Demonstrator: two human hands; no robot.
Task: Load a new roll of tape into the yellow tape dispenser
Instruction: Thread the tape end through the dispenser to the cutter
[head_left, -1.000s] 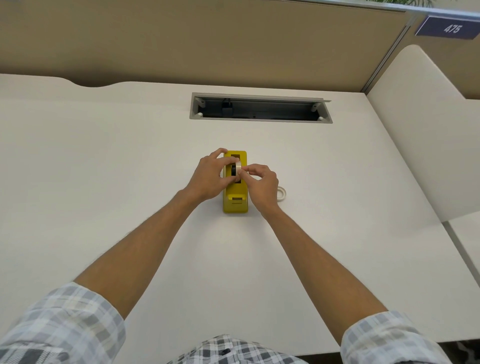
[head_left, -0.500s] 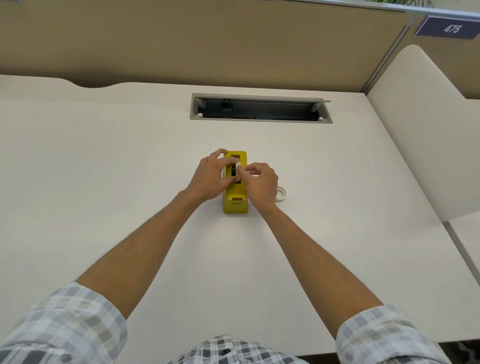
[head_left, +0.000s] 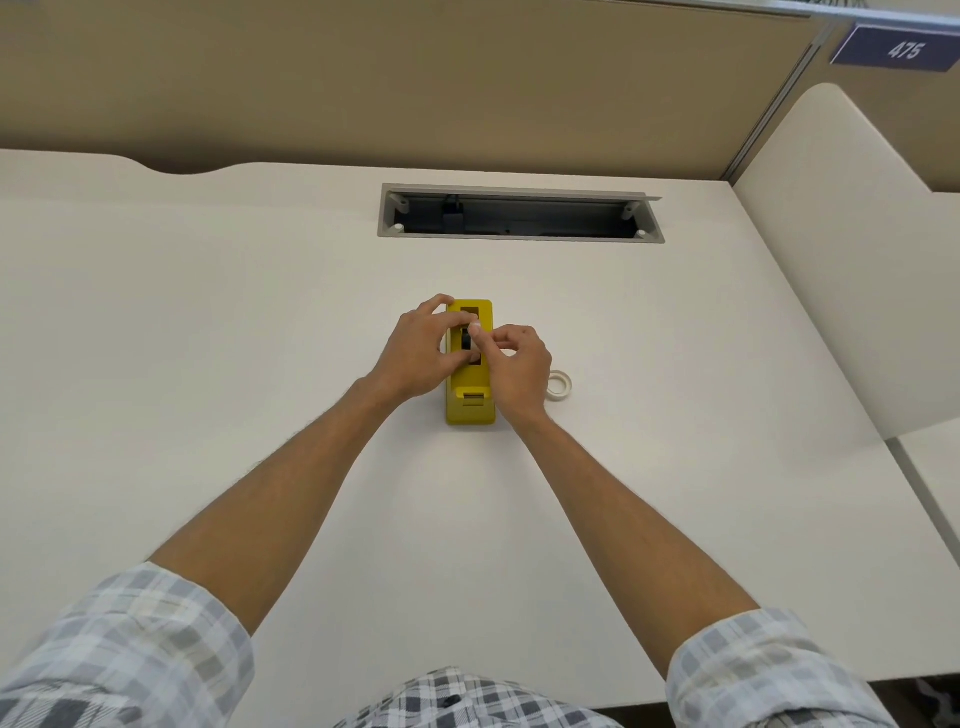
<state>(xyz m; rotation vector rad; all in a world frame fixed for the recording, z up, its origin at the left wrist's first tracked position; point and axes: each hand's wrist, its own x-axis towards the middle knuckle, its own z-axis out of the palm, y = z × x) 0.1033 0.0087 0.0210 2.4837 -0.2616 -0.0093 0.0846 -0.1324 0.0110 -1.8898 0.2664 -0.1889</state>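
The yellow tape dispenser (head_left: 470, 402) stands on the middle of the white desk, its cutter end towards me. My left hand (head_left: 418, 353) grips its left side, fingers curled over the far corner. My right hand (head_left: 519, 371) reaches in from the right, thumb and forefinger pinched on the tape roll on its black hub (head_left: 466, 340), which sits in the dispenser's top slot. Most of that roll is hidden by my fingers. A second, thin whitish tape ring (head_left: 559, 385) lies flat on the desk just right of my right hand.
A grey open cable tray (head_left: 519, 236) is cut into the desk behind the dispenser. A tan partition runs along the back, and a white divider panel (head_left: 841, 270) stands at the right edge.
The roll on its black hub has sunk lower into the dispenser's slot under my right fingers. Both hands have barely shifted, and the dispenser stays where it was.
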